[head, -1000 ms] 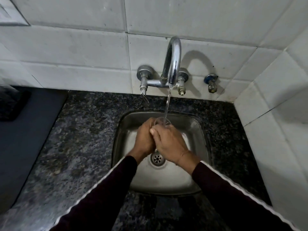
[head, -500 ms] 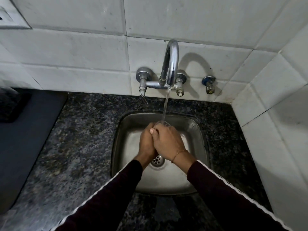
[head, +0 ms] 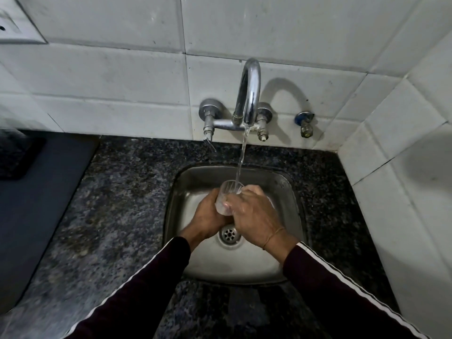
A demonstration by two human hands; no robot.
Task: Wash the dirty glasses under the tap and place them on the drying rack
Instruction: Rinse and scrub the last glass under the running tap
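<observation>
Rinsing a clear glass (head: 228,198) at centre frame, over the steel sink (head: 286,192) set into the speckled desk (head: 117,204). Gripping it from both sides: left hand (head: 210,218) cupping the base and lower wall from the left of the frame, right hand (head: 254,212) closing over the right wall, thumb and fingers (head: 230,206) pressed flat against the glass. Both sets of fingers curled snugly round it, neither open.

Tilting the glass so its long axis is running from lower left to upper right, mouth lifted toward the tap (head: 248,94) at upper centre. Catching the stream (head: 242,157) just inside the rim, on its right side. Sitting above the drain (head: 229,234), clear of the basin floor.

Showing no drying rack anywhere in frame; only a dark mat (head: 36,192) lying along the left edge. Judging the wash as under way, with the left hand, lower on the base, seemingly better placed to carry the glass off.
</observation>
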